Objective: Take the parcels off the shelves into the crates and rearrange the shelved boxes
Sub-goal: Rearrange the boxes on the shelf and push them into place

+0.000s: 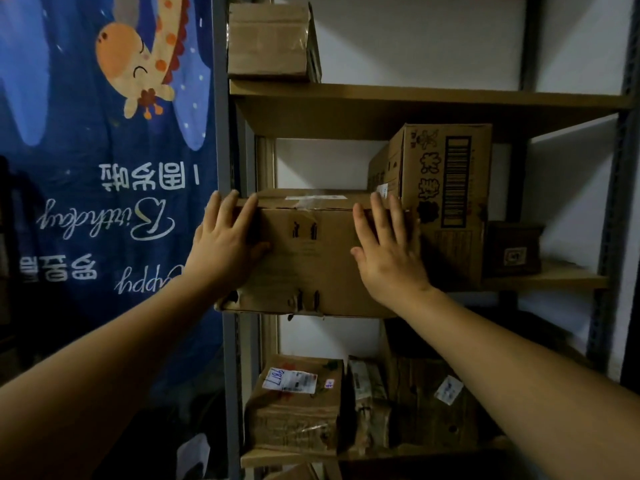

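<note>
Head camera shows left hand (227,242) and right hand (388,251) pressed flat, fingers straight and slightly apart, on the cardboard box's (311,258) front face, middle shelf (547,280).

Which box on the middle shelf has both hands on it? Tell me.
The wide box at the left: left hand and right hand lie flat on its front. The tall printed box and small dark box stand to its right.

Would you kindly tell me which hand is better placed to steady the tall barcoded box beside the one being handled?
Probably the right hand: it lies flat on the right end of the front box, directly beside the tall barcoded box. The left hand is at its left corner.
</note>
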